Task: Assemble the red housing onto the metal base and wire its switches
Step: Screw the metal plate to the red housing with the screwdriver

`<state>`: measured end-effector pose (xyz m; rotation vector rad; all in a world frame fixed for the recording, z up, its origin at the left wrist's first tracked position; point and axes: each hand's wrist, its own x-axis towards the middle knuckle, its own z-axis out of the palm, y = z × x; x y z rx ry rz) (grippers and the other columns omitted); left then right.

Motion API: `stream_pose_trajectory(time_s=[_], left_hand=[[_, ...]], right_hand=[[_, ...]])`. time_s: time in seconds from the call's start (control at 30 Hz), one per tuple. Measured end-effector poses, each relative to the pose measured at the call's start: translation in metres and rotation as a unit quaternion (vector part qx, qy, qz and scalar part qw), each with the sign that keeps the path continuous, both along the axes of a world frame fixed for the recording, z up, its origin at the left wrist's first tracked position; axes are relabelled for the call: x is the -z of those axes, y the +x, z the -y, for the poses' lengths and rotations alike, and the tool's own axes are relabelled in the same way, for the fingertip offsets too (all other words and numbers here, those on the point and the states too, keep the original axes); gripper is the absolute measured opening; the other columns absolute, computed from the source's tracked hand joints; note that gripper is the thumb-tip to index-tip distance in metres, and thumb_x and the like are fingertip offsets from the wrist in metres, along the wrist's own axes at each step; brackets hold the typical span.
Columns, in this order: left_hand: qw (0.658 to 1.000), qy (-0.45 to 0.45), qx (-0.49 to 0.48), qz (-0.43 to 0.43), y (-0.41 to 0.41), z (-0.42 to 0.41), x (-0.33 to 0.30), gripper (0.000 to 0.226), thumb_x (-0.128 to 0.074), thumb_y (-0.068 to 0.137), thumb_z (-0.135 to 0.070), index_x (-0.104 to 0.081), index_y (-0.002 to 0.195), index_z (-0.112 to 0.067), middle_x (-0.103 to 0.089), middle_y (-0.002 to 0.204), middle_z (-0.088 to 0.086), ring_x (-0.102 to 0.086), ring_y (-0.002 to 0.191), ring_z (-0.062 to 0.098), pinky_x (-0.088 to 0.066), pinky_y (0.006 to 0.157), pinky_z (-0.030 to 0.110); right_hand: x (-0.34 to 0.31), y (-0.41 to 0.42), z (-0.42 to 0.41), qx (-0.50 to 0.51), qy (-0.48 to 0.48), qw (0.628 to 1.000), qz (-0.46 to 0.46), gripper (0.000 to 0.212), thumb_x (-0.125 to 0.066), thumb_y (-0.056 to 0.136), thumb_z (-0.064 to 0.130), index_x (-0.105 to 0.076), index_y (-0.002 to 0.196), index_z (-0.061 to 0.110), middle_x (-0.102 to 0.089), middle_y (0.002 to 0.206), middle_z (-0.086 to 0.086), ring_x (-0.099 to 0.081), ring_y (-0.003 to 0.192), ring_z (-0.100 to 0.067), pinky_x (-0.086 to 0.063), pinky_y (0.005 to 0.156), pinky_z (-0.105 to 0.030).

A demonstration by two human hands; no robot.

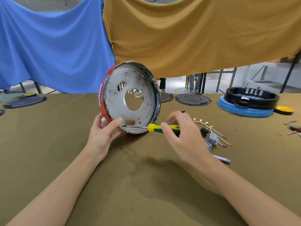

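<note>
Near the middle of the worktop my right hand grips the yellow-and-green handle of a screwdriver, its shaft lying level with the tip at the lower rim of the metal base. My left hand holds the assembly tipped up on its edge, thumb pressed on the base's rim beside the tip and fingers curled behind the red housing, which shows along the left side of the disc. Just right of my right hand lie the switches with their loose wires. Farther back to the right, a black ring sits on a blue one.
</note>
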<state>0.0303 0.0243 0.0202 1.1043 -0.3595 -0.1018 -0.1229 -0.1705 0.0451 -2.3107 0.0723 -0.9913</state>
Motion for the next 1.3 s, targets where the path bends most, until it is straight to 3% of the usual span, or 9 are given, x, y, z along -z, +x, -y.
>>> stream_pose_trajectory(time_s=[0.1,0.23,0.43,0.6,0.77,0.9,1.03,1.1,1.3], left_hand=[[1.000,-0.010,0.002,-0.014,0.0009,0.0005,0.0003,0.043,-0.070,0.085,0.002,-0.055,0.119,-0.020,-0.076,0.105,0.002,-0.075,0.093,0.018,-0.061,0.071,0.030],[1.000,-0.009,-0.001,-0.027,0.0027,0.0001,0.0000,0.038,-0.068,0.087,0.003,-0.057,0.115,-0.020,-0.076,0.104,0.006,-0.074,0.093,0.020,-0.061,0.073,0.030],[0.999,0.030,0.003,0.017,-0.0022,0.0016,0.0012,0.046,-0.070,0.084,0.003,-0.058,0.120,-0.023,-0.074,0.109,0.010,-0.072,0.099,0.024,-0.060,0.085,0.039],[0.999,-0.028,-0.011,-0.039,-0.0012,0.0010,-0.0023,0.048,-0.070,0.085,0.001,-0.049,0.123,-0.019,-0.075,0.106,0.007,-0.074,0.094,0.021,-0.061,0.072,0.031],[0.999,-0.014,-0.023,-0.030,-0.0010,0.0019,-0.0013,0.047,-0.072,0.085,0.002,-0.048,0.119,-0.020,-0.074,0.104,0.008,-0.074,0.095,0.022,-0.061,0.070,0.029],[0.999,0.036,-0.027,0.019,-0.0031,0.0030,0.0005,0.051,-0.074,0.083,0.001,-0.051,0.119,-0.027,-0.067,0.115,0.011,-0.071,0.105,0.026,-0.060,0.081,0.035],[0.999,0.013,-0.030,-0.004,-0.0039,0.0031,-0.0005,0.047,-0.073,0.084,0.000,-0.049,0.118,-0.024,-0.070,0.116,0.013,-0.072,0.101,0.024,-0.061,0.085,0.039],[0.998,-0.018,-0.029,-0.044,-0.0025,0.0020,-0.0022,0.045,-0.072,0.085,-0.001,-0.047,0.118,-0.019,-0.070,0.119,0.016,-0.073,0.098,0.023,-0.060,0.088,0.043],[0.999,-0.006,-0.022,-0.034,-0.0007,0.0009,-0.0012,0.044,-0.072,0.085,0.000,-0.048,0.117,-0.019,-0.073,0.108,0.010,-0.074,0.094,0.022,-0.060,0.088,0.042]], right_hand=[[-0.0047,-0.0018,0.0047,-0.070,0.021,0.997,-0.005,0.023,-0.065,0.088,0.010,-0.049,0.102,0.021,-0.044,0.101,0.003,-0.048,0.080,-0.009,-0.037,0.065,-0.011],[-0.0043,-0.0012,0.0045,-0.049,-0.002,0.998,0.030,0.014,-0.069,0.089,0.016,-0.060,0.099,0.016,-0.052,0.093,0.002,-0.049,0.076,-0.013,-0.037,0.062,-0.011],[-0.0008,0.0013,-0.0002,0.084,-0.044,0.995,0.002,0.045,-0.047,0.097,0.050,-0.061,0.079,0.011,-0.054,0.056,-0.002,-0.052,0.054,-0.023,-0.045,0.059,-0.041],[-0.0009,0.0001,-0.0016,-0.047,0.001,0.999,-0.010,0.025,-0.063,0.091,0.019,-0.048,0.111,0.022,-0.041,0.107,0.005,-0.050,0.079,-0.004,-0.041,0.068,-0.015],[-0.0034,0.0023,0.0015,-0.008,-0.016,0.999,0.033,0.018,-0.069,0.090,0.023,-0.056,0.101,0.019,-0.053,0.086,0.006,-0.049,0.072,-0.003,-0.036,0.063,-0.013],[-0.0006,0.0021,0.0022,0.107,-0.001,0.994,0.001,0.045,-0.055,0.090,0.053,-0.055,0.073,0.012,-0.046,0.052,0.002,-0.048,0.054,-0.024,-0.040,0.056,-0.036],[-0.0005,0.0014,0.0015,-0.003,0.068,0.998,-0.006,0.015,-0.061,0.093,0.035,-0.053,0.095,0.022,-0.053,0.084,0.004,-0.048,0.066,-0.007,-0.038,0.058,-0.018],[-0.0018,0.0011,-0.0004,-0.069,0.076,0.995,-0.003,0.023,-0.062,0.092,0.015,-0.047,0.106,0.025,-0.045,0.100,0.002,-0.046,0.074,-0.003,-0.038,0.063,-0.011],[-0.0056,0.0010,0.0015,0.022,-0.005,0.999,0.049,0.016,-0.071,0.089,0.027,-0.060,0.099,0.020,-0.058,0.083,0.007,-0.052,0.069,-0.005,-0.039,0.062,-0.012]])
